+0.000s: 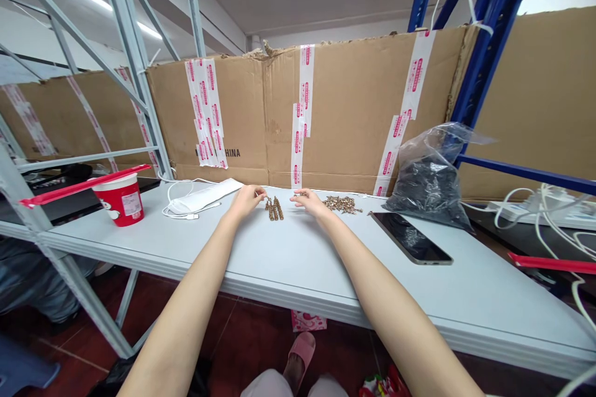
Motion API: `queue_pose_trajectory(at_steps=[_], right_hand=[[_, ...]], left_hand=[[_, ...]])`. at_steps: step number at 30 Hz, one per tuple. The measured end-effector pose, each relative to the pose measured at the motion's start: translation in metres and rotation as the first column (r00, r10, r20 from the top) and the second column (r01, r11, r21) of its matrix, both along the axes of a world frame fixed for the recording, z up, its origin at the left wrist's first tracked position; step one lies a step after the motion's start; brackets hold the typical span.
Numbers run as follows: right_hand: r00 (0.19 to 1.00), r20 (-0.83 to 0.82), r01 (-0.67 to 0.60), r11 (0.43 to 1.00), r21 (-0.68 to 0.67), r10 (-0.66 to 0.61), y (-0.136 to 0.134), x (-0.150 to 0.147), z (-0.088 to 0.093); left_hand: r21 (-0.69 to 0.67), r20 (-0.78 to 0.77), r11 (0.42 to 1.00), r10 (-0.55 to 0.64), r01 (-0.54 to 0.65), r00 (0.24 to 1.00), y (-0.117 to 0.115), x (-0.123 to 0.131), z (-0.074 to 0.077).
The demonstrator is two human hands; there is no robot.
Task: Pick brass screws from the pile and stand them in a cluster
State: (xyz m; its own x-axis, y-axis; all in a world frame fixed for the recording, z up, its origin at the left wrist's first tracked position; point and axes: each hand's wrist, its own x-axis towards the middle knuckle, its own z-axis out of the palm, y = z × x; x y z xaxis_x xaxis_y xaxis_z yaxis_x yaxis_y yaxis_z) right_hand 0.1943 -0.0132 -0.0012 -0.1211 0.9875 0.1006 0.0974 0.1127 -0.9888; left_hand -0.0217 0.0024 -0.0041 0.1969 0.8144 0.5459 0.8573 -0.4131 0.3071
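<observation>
Both my arms reach forward over the white shelf table. My left hand rests just left of a small row of brown screw-like parts, fingers curled toward them. My right hand lies just right of that row, fingers bent in a loose pinch; whether it holds a part is too small to tell. A loose pile of the same brown parts lies right of my right hand.
A phone lies face up at the right. Behind it sits a plastic bag of dark parts. A red cup, a white cable and flat white pack are at the left. Cardboard walls the back.
</observation>
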Motion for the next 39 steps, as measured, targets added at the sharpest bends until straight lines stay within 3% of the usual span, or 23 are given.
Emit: queue_pose_trajectory(at_steps=[5, 14, 39], right_hand=[[1.0, 0.029, -0.004, 1.0, -0.008, 0.004, 0.0, 0.0, 0.0], [0.996, 0.081, -0.035, 0.999, -0.03, 0.037, -0.006, 0.0, 0.003], [0.99, 0.111, -0.081, 0.996, -0.024, 0.083, -0.015, 0.001, 0.008]], left_hand=[[-0.007, -0.087, 0.998, 0.059, -0.06, 0.994, -0.001, -0.003, -0.001], [-0.161, -0.252, 0.985, 0.014, -0.057, 0.968, -0.001, -0.002, -0.006], [-0.085, -0.332, 0.996, 0.005, -0.035, 0.943, -0.001, 0.008, -0.01]])
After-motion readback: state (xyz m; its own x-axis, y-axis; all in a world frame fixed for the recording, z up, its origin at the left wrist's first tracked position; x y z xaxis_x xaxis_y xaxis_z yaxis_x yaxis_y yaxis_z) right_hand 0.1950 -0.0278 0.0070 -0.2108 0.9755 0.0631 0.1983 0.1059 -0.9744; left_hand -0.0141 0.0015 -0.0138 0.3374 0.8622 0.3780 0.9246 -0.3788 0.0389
